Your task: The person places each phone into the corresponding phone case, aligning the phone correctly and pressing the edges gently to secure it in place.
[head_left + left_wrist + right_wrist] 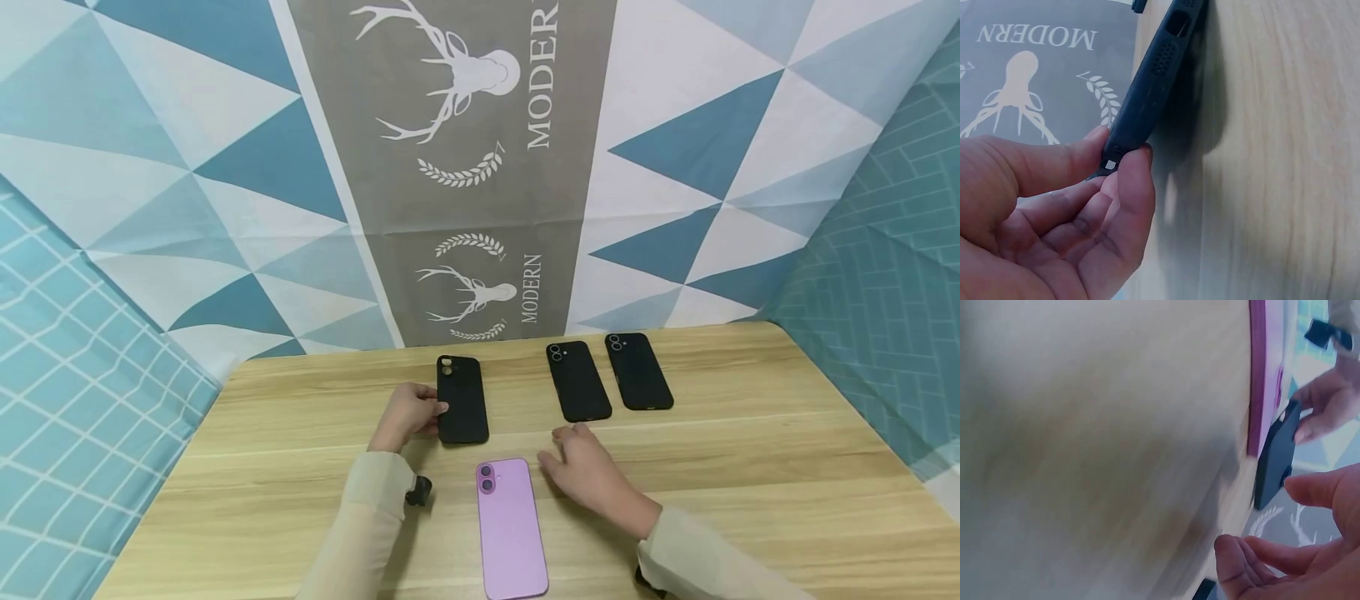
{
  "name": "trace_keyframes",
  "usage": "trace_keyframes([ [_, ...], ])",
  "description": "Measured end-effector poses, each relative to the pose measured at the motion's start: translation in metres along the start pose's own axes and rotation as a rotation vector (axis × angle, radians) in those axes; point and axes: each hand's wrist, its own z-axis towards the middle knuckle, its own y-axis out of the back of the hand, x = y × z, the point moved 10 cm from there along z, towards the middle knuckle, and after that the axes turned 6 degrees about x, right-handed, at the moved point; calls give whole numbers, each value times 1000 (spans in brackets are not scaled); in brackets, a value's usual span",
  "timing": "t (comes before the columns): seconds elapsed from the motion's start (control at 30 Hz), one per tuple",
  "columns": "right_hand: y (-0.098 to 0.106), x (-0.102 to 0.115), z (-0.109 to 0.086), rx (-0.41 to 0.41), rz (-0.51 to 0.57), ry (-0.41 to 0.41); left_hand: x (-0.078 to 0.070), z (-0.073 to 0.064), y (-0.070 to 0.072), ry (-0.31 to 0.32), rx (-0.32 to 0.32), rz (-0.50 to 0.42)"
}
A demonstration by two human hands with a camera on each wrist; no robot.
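Observation:
My left hand pinches a black phone case by its left edge, thumb on top and fingers beneath. The case's camera cutouts show through at its upper left corner. In the left wrist view the case is tilted up off the wood, its port opening and speaker holes showing. My right hand hovers over the table with fingers loosely bent and nothing in them. Between the two hands, nearer me, a pink phone lies back up. The right wrist view shows the pink phone edge-on.
Two black phone-shaped pieces with ringed camera circles, one nearer the middle and one further right, lie at the back of the wooden table. Behind the table's rear edge hangs a patterned cloth with deer heads and triangles.

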Motion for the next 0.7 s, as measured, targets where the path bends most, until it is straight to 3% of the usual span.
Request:
trace_keyframes([
  [0.27, -17, 18, -8, 83, -8, 6, 3, -5, 8, -24, -9, -18],
  [0.7, -37, 23, -8, 165, -36, -39, 10, -10, 8, 16, -2, -78],
])
